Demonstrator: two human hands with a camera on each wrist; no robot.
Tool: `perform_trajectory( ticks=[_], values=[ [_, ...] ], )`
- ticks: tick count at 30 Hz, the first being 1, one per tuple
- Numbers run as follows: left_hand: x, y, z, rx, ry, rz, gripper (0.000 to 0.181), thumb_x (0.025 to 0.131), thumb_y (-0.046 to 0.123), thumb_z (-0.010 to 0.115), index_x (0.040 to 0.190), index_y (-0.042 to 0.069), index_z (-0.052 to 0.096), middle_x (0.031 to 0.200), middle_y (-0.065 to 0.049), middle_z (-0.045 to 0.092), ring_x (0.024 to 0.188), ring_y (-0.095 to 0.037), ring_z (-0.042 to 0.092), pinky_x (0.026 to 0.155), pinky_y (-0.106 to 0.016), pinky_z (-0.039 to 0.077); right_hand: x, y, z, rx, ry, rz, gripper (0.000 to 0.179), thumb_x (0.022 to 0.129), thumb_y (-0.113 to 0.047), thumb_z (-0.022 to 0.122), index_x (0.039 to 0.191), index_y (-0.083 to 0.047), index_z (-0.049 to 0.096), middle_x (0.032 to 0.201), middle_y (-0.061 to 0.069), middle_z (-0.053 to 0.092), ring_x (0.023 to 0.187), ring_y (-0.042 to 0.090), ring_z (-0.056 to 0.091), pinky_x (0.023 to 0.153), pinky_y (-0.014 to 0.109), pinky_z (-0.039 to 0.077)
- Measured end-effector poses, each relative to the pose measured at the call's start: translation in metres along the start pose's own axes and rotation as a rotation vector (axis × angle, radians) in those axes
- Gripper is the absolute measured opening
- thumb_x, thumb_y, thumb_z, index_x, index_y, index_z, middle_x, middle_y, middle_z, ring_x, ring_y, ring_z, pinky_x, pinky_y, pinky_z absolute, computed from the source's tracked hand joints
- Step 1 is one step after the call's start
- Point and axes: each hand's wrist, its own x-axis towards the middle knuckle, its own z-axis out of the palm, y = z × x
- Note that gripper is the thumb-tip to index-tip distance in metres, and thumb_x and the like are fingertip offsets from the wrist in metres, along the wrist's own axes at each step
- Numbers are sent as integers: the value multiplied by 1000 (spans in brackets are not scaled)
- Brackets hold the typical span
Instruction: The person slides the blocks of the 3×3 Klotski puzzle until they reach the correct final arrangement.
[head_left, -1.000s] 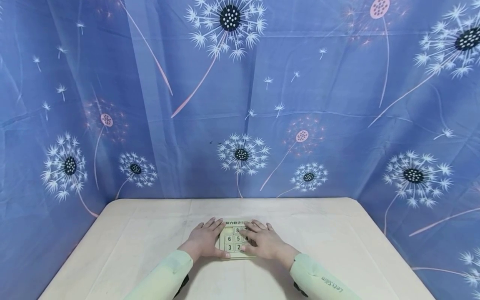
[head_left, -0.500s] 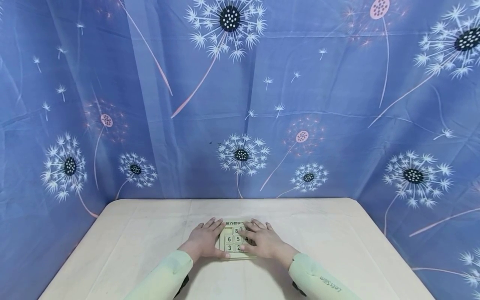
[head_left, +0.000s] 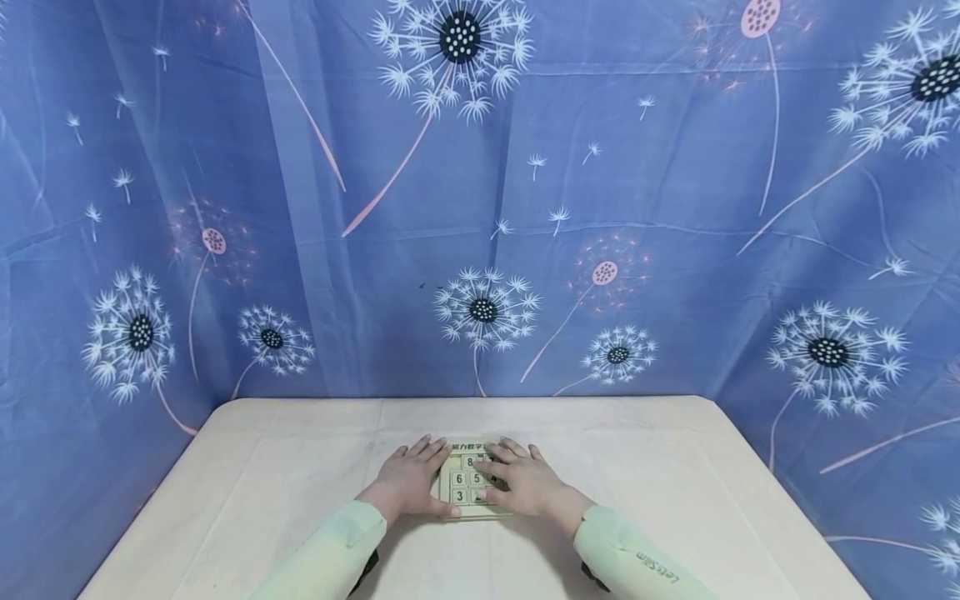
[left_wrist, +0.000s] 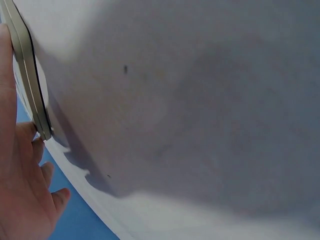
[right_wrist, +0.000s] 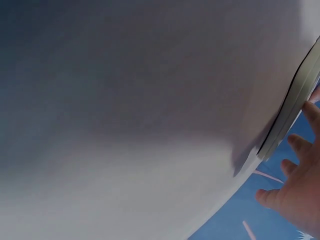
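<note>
Tile 8 (head_left: 470, 462) has shifted slightly left along the top row of its board since the earlier frame, and the right hand (head_left: 529, 487) has moved slightly left with it. Blue curtain (head_left: 420, 200), printed with dandelions, encloses the rear and both sides of the bench (head_left: 300, 467). Pale green sleeves (head_left: 637, 554) cover both forearms; the right one carries dark lettering. Both hands are spread, with fingers extended, and neither is closed around anything. The left hand (head_left: 409, 482) lies along the left edge of the board, thumb at the near left corner. The right hand extends over the right side, thumb on tile 2 (head_left: 473, 499). Its index fingertip is at the right side of tile 8; whether it lies on the tile or against the edge cannot be told. The number board (head_left: 480, 513) lies flat on the bench between the hands, with a dark printed heading (head_left: 467, 447) along its far edge. Tile 6 (head_left: 459, 479) and tile 5 (head_left: 476, 479) occupy the middle row, left and centre. Tile 3 (head_left: 459, 497) occupies the near left position, beside tile 2.
</note>
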Motion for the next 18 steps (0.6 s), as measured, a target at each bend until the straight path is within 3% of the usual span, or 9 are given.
perform_trajectory(
  ticks=[18],
  values=[
    [3,-1,3,5,-4,-13,108,76,77,72,159,17,38,169,1,35,158,-26,30,127,-51,34,5,-7,-1,-15,-28,1,56,99,-57,55,145,-25,60,162,6,46,154,36,36,120,74,29]
  ],
)
